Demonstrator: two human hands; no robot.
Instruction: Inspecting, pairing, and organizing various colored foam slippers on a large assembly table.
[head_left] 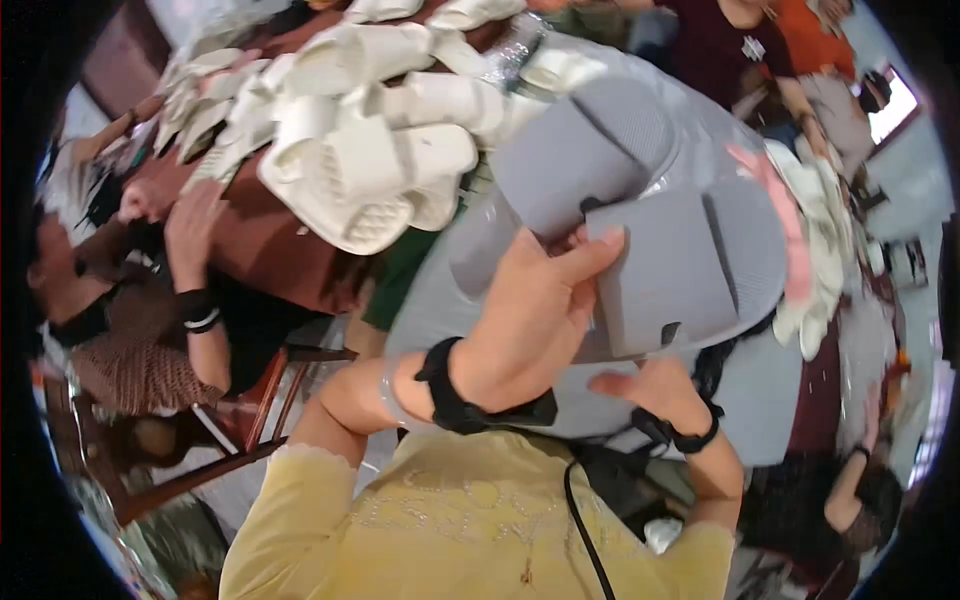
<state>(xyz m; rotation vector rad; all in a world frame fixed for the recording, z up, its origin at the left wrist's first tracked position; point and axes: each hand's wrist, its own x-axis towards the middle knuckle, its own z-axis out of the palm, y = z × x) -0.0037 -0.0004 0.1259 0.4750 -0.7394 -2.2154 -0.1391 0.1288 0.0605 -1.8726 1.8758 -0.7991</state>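
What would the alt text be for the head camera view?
A person's left hand and right hand hold a pair of grey slippers in clear plastic. Behind lies a pile of white slippers on a brown table, with other people seated around.

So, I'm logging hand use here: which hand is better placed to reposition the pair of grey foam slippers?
Probably the left hand: it lies flat across the pair of grey foam slippers, fingers spread. The right hand only touches their lower edge.
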